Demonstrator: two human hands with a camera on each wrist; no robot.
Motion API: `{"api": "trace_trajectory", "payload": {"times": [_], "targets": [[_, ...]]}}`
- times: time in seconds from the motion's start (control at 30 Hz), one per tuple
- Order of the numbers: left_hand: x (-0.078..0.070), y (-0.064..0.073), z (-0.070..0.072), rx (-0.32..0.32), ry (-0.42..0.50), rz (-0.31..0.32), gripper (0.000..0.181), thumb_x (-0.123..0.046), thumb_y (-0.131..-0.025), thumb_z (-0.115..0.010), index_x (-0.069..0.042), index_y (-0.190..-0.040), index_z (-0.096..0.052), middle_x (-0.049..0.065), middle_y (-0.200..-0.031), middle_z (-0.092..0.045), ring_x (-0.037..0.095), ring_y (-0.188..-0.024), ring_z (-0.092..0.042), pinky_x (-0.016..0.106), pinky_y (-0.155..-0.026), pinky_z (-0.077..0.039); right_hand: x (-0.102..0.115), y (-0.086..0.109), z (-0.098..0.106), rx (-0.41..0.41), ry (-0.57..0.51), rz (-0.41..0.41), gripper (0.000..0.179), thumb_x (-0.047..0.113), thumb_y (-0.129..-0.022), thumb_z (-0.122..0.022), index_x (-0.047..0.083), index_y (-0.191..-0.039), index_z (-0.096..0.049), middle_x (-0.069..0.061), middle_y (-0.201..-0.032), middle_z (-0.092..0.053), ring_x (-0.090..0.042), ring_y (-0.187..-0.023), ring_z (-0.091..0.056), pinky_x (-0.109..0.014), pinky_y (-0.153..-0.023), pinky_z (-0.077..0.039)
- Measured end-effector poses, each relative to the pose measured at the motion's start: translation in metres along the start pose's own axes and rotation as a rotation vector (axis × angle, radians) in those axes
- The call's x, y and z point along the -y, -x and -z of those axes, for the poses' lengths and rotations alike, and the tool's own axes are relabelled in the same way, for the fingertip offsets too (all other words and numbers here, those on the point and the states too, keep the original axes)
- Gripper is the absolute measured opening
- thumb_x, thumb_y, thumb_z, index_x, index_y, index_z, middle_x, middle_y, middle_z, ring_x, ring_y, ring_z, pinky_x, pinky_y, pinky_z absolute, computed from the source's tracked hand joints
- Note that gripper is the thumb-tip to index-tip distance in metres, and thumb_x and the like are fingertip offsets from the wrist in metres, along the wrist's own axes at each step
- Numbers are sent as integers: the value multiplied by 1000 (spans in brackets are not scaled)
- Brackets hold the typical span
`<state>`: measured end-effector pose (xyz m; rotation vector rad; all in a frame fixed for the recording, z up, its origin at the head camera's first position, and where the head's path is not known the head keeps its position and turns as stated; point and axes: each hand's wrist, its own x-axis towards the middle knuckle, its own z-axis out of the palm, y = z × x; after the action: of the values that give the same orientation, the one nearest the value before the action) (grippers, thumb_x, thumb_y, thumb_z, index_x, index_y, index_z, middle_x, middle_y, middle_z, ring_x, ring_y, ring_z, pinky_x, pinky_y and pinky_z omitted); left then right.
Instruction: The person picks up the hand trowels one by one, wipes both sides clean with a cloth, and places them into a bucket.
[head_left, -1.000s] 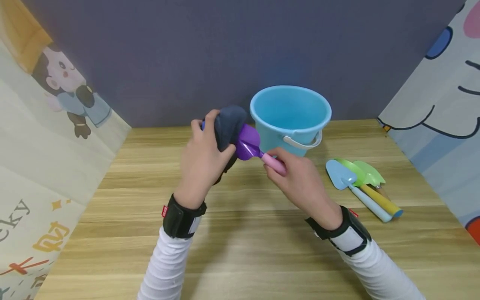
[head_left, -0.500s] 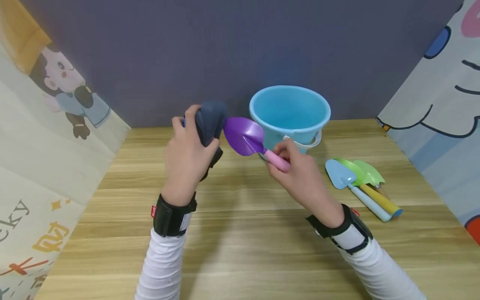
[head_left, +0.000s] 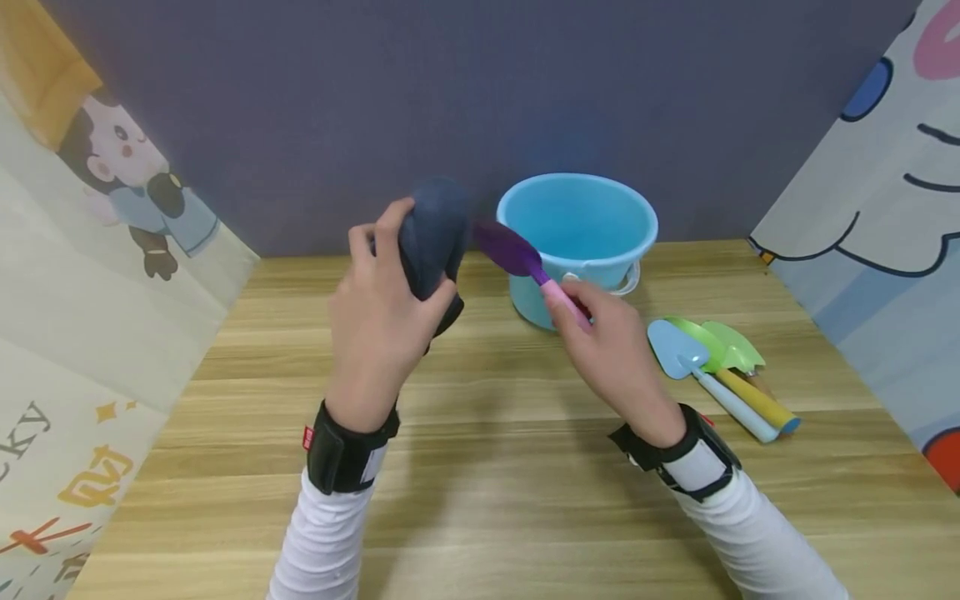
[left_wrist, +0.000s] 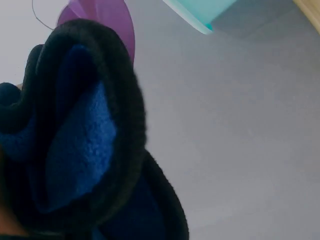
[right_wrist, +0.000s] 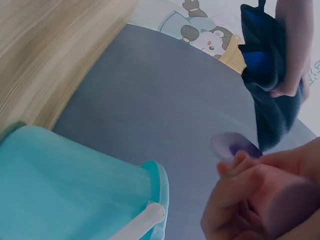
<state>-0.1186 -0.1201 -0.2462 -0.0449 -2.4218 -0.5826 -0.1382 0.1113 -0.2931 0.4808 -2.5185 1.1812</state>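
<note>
Blue bucket upright at rear of wood-grain counter, white handle lowered. Right of it, light-blue trowel overlaps two green-bladed tools. Dark panel behind, cartoon-printed sheet at left

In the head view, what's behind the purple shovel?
Behind the purple shovel are part of the light-blue bucket and, at the blade's tip, the dark backdrop. The bucket rim and wall covered by the blade and right hand can't be seen.

Purple shovel with pink handle, navy cloth, light-blue bucket, wood-grain table
</note>
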Motion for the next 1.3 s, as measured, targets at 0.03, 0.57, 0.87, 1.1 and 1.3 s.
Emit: {"api": "trace_trajectory", "payload": {"times": [0.03,0.57,0.87,1.1,1.3], "targets": [[-2,1,0,-4,0,-14,77,-30,-88,-75,-27,-153,-32,22,-127,-51,41,-78,-68,52,-63,-57,0,0,-1,11,9,-1,37,45,-106,-51,13,-95,-66,-4,-76,-55,-19,-66,-48,-31,-60,-38],[-30,12,-26,57,-42,-322,66,-38,-90,-75,-28,-147,-44,21,-120,-57,31,-74,-67,45,-64,-59,8,0,2,197,-75,-90,42,49,-109,-37,16,-95,-59,-6,-77,-56,-22,-57,-45,-33,-54,-39],[-32,15,-38,47,-66,-322,59,-39,-91,-74,-31,-145,-50,22,-121,-57,31,-79,-67,46,-66,-59,9,6,1,154,-59,-29,33,28,-102,-60,15,-131,-62,-7,-98,-70,-22,-74,-59,-35,-67,-49],[-34,15,-35,40,-59,-272,57,-37,-92,-73,-29,-144,-51,22,-120,-57,30,-79,-67,45,-65,-59,11,8,-1,153,-36,-1,34,26,-101,-60,13,-133,-61,-8,-96,-69,-21,-73,-58,-35,-67,-48],[-33,15,-33,27,-72,-238,58,-37,-91,-74,-29,-143,-51,22,-119,-58,31,-78,-66,45,-65,-59,12,10,-4,179,-33,-10,32,26,-102,-60,12,-131,-61,-9,-94,-68,-21,-74,-58,-34,-68,-48]]}}
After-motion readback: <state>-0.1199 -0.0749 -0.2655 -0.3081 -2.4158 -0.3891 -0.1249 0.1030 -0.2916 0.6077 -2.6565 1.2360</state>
